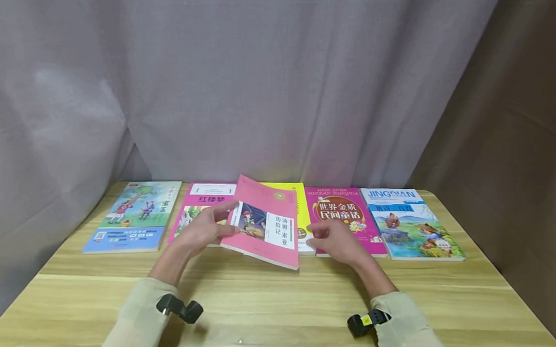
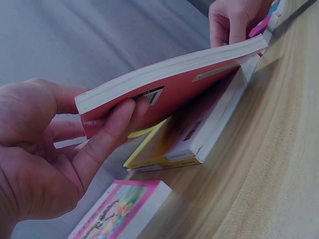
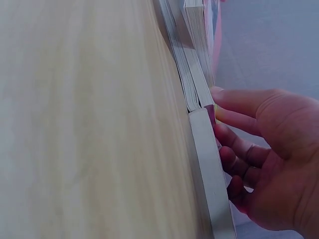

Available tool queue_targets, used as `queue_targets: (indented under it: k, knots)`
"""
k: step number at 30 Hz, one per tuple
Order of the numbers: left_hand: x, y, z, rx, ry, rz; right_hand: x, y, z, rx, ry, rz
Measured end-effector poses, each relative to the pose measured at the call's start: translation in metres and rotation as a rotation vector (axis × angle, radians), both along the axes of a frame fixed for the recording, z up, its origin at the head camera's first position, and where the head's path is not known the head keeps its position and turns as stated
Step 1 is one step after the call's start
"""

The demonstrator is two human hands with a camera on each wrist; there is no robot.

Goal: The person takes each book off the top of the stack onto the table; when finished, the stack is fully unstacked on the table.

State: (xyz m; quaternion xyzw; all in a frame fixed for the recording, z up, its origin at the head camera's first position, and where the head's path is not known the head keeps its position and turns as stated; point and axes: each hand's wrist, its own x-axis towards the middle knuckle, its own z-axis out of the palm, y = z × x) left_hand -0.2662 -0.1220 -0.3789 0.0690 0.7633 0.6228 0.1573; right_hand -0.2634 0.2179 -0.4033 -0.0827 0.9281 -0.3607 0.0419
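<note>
My left hand [image 1: 208, 227] pinches the left edge of a pink paperback book [image 1: 261, 240], thumb above and fingers below. In the left wrist view this book [image 2: 169, 74] is tilted, its left side raised off the books beneath. Under it lies a yellow book [image 1: 304, 205], partly hidden; the left wrist view shows two books stacked there. My right hand [image 1: 335, 240] is at the yellow book's right edge, over the magenta book [image 1: 346, 212]. Its thumb and index finger are apart, the other fingers loosely bent, with no book visibly gripped; fingertip contact is hard to tell.
On the wooden table [image 1: 263, 307], a green-and-blue book [image 1: 136, 214] lies far left and a pink-bordered book [image 1: 188, 211] beside the left hand. A blue landscape-covered book [image 1: 415, 226] lies far right. A grey curtain [image 1: 226, 88] hangs behind the table.
</note>
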Motion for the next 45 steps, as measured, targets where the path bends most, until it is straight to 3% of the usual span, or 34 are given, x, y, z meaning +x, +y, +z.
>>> queue_targets:
  k: [11,20,26,36,39,45]
  knots:
    - [0.013,-0.016,0.009,-0.018,0.065,-0.002,-0.002,-0.003,-0.005,0.018,0.008,0.008]
    - [0.032,-0.045,0.017,-0.049,0.128,0.005,-0.004,-0.002,-0.005,0.009,0.021,0.022]
    - [0.052,-0.076,0.027,-0.124,0.150,0.015,-0.003,0.001,-0.004,0.002,0.027,0.026]
    - [0.091,-0.134,0.039,-0.051,0.162,0.043,-0.001,0.003,-0.005,-0.010,0.007,0.011]
    - [0.106,-0.154,0.042,-0.076,0.189,0.057,-0.001,0.002,-0.004,-0.006,0.004,0.011]
    - [0.133,-0.193,0.039,-0.037,0.198,0.079,-0.003,0.001,0.000,0.004,0.003,0.012]
